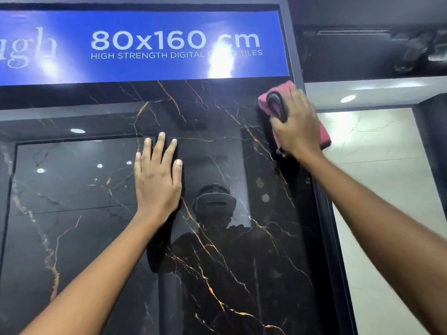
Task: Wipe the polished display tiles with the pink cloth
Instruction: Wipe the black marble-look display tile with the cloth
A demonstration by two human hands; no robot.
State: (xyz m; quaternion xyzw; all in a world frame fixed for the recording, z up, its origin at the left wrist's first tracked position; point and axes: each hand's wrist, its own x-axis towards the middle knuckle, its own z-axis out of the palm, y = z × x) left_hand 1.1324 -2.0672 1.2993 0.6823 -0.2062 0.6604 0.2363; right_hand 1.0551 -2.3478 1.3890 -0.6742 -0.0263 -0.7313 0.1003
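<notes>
The right hand (296,122) presses the folded pink cloth (268,99) against the black tile (217,238), at its top right corner below the blue sign (145,44). Left of the cloth, the left hand (157,177) lies flat on the tile, fingers spread.

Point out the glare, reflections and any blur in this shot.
Head view: bright glare washes out part of the lettering on the blue sign; the glossy black tile mirrors ceiling spotlights and the person wearing a headset; the ceiling at upper right is smeared and soft; the left hand and the right hand on the pink cloth look fairly sharp.
</notes>
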